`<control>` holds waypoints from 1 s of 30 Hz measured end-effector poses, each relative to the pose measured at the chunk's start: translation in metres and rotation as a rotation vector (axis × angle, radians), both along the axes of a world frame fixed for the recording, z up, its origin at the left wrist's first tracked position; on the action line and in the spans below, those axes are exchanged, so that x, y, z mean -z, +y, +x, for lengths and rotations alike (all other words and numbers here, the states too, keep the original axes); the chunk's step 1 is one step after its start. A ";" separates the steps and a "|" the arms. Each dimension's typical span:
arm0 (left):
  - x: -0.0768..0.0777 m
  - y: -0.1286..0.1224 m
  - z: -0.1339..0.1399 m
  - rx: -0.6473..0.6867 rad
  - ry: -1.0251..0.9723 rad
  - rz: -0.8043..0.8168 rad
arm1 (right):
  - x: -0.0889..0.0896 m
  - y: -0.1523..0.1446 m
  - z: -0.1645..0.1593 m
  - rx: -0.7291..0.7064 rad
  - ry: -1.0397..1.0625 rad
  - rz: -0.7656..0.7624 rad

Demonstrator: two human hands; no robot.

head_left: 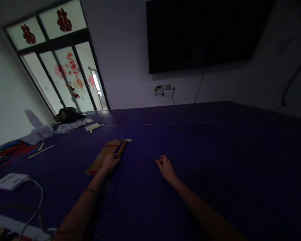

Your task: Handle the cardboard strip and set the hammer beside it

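My left hand (pixel 110 163) is closed around the wooden handle of a hammer (pixel 121 149), whose metal head points away from me. Beneath the hammer and hand lies a flat piece of brown cardboard (pixel 100 160) with red printed bands. Several thin metal rods (pixel 107 186) lie beside my left wrist, partly hidden by the forearm. My right hand (pixel 167 170) hovers at or just above the blue-purple table (pixel 215 160), to the right of the hammer. Its fingers are loosely bent, with a gap between thumb and fingers, and I see nothing in them.
At the left are a white box-shaped device (pixel 11 181) with a cable (pixel 41 194), coloured strips (pixel 17 150) and a pale stick (pixel 40 152). Farther back lie a dark bag (pixel 68 114) and papers (pixel 71 126). A seam (pixel 120 180) runs along the tabletop.
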State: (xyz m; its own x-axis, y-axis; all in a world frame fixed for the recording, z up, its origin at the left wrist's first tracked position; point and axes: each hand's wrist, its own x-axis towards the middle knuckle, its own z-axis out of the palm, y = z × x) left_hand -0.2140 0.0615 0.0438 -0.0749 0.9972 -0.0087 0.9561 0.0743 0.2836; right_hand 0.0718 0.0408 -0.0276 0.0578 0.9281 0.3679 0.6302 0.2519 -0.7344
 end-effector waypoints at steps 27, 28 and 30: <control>0.020 -0.123 0.135 0.732 -0.815 0.073 | -0.047 -0.124 -0.001 -0.698 -0.103 -0.052; 0.022 -0.134 0.144 0.791 -0.863 0.043 | -0.045 -0.133 0.004 -0.750 -0.081 -0.081; 0.024 -0.147 0.156 0.944 -0.905 0.008 | -0.036 -0.145 0.014 -0.767 -0.040 -0.085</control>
